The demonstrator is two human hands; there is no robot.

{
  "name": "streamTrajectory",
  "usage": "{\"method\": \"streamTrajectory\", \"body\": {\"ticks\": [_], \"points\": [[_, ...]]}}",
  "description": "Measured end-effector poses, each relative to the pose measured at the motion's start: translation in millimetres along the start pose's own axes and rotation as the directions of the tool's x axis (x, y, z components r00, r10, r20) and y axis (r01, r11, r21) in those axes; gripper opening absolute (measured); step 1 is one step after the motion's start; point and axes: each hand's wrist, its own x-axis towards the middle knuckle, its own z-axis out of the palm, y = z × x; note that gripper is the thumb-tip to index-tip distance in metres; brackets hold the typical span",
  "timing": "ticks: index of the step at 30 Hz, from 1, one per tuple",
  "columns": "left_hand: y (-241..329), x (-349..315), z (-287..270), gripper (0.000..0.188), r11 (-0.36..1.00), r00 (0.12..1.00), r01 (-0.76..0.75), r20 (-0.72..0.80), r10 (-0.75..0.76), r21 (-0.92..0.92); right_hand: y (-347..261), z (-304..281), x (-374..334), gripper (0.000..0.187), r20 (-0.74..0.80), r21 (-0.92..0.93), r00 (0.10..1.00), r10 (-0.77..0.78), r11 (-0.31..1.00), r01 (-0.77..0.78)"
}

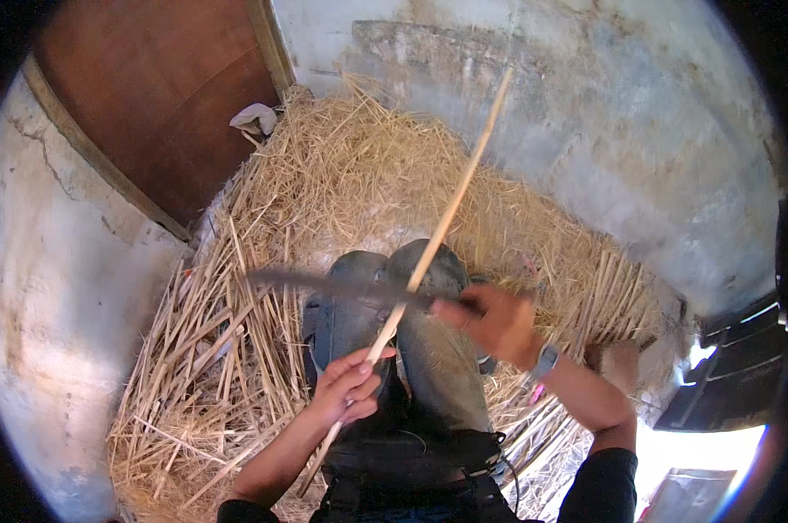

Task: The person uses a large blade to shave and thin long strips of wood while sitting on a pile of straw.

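My left hand is closed around the lower part of a long pale wooden stick, which slants up and away to the right. In my right hand is the handle of a long dark knife, somewhat smeared by motion. Its blade points left and crosses the stick above my left hand; I cannot tell whether the edge is cutting into the wood. Both hands are over my lap, in front of my knees in worn grey-blue trousers. A watch sits on my right wrist.
Thin shavings cover the floor ahead. Split sticks lie in a heap on the left and a stack on the right. A stained wall rises beyond, with a brown door at far left and a pale bag beside it.
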Motion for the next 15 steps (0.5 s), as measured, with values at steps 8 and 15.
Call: {"method": "streamTrajectory", "body": {"ticks": [8,15], "points": [[-19.8,-55.4,-42.2,0.041,0.924,1.0,0.026,-0.014,-0.022,0.381,140.8,-62.5,96.1,0.022,-0.684,-0.045,0.727,-0.063,0.998,0.044],[-12.9,-35.9,-38.3,0.044,0.809,0.981,-0.139,-0.031,0.191,0.571,122.8,-29.3,48.7,0.034,-0.45,0.731,0.741,0.498,0.682,-0.014]]}}
